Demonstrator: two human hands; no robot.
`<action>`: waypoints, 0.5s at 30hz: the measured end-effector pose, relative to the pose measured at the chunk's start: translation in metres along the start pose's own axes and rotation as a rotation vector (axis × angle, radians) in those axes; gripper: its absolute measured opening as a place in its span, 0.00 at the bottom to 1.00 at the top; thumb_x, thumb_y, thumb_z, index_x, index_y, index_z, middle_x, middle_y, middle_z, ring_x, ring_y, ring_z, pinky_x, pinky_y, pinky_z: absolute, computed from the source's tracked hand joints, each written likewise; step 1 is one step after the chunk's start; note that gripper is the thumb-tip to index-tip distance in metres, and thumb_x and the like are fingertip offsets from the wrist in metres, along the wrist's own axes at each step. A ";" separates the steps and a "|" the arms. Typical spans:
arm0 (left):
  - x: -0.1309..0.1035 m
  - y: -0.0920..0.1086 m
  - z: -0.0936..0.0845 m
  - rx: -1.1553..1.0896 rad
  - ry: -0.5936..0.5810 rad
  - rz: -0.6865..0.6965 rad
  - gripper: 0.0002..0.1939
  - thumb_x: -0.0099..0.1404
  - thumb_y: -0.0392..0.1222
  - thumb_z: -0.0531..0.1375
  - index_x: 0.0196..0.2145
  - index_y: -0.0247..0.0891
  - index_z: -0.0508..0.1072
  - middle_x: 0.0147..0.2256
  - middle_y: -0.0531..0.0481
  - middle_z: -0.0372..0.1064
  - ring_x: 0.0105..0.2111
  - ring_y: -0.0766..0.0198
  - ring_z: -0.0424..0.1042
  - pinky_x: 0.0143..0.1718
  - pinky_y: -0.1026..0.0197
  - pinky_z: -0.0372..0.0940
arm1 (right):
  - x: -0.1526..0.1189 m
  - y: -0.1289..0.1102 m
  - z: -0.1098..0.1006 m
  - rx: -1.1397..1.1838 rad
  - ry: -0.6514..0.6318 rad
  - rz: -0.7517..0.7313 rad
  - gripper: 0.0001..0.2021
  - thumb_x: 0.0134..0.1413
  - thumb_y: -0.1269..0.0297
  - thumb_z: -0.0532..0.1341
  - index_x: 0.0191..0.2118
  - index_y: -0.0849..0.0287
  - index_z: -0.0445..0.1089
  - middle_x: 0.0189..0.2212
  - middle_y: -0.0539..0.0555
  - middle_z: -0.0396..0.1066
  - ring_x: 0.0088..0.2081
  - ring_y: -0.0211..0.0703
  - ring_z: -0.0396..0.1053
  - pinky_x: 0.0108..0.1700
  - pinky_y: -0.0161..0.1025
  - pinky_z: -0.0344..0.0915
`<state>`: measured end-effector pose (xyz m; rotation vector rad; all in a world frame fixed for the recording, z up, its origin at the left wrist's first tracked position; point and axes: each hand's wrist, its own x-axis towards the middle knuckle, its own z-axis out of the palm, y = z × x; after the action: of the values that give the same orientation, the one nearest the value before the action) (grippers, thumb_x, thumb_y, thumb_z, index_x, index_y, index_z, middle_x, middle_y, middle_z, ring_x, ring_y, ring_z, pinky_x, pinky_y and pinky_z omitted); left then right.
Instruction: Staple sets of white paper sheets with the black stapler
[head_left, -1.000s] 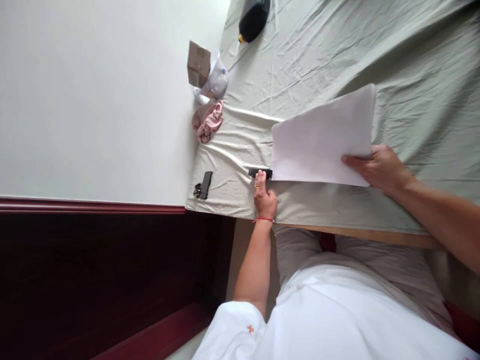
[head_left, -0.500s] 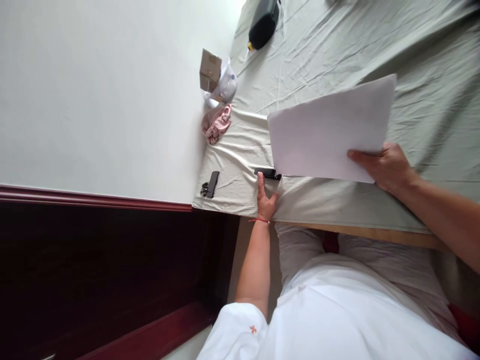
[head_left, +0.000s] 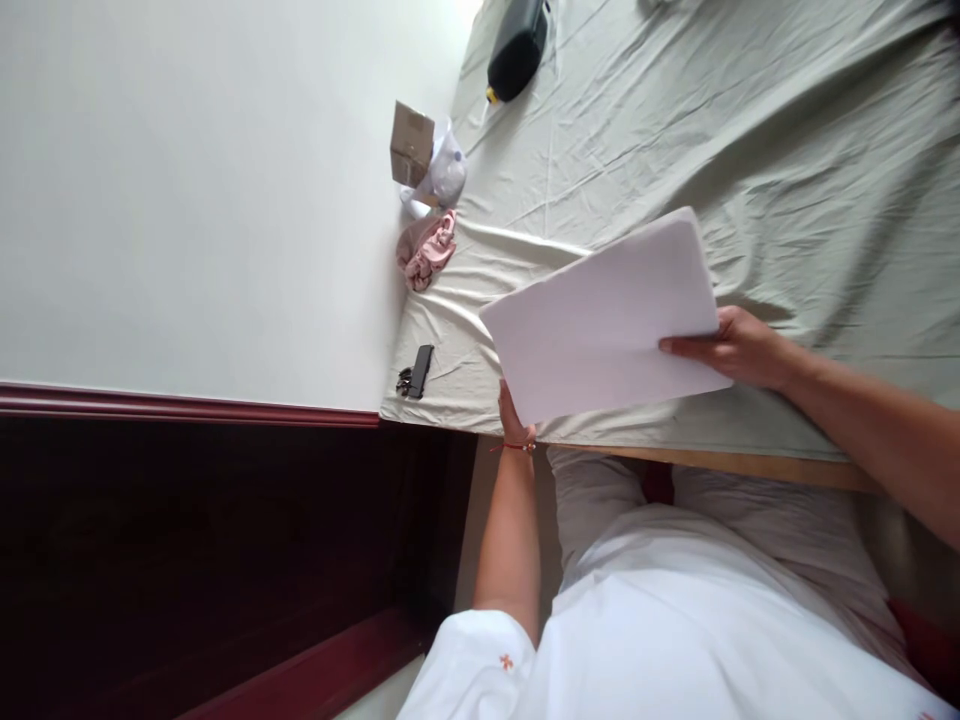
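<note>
My right hand (head_left: 742, 348) grips the right end of a stack of white paper (head_left: 604, 320), thumb on top and the other fingers underneath. The stack hangs tilted over the near edge of the bed-like surface, its left corner pointing toward the wall. My left hand (head_left: 514, 415), with a red string bracelet at the wrist, is at the stack's lower left corner. Most of its fingers are hidden behind the paper, so I cannot see what they hold. The small black device that lay by this hand is out of sight.
A light green cloth (head_left: 600, 160) covers the surface. Near the wall lie a black case with a small clip-like bundle (head_left: 420, 372), a pink scrunched cloth (head_left: 427, 250), a cardboard box (head_left: 412, 145) in plastic wrap, and a dark rounded case (head_left: 517, 50) farther back.
The paper stack has moved left and toward me in my right hand, now covering the black device's former place. My left hand has drawn slightly closer to me, its fingers now mostly behind the paper.
</note>
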<state>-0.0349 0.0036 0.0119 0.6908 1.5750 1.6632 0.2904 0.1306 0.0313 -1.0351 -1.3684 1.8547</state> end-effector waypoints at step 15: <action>0.008 -0.007 0.006 0.288 0.056 0.164 0.25 0.56 0.62 0.70 0.29 0.38 0.68 0.25 0.57 0.65 0.26 0.71 0.62 0.31 0.67 0.61 | 0.006 0.002 -0.003 0.001 0.112 -0.063 0.24 0.39 0.45 0.73 0.38 0.59 0.79 0.35 0.54 0.77 0.34 0.45 0.72 0.40 0.44 0.72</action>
<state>-0.0338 0.0133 0.0050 0.9495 1.8627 1.5978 0.2905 0.1362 0.0271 -1.0659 -1.3195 1.7253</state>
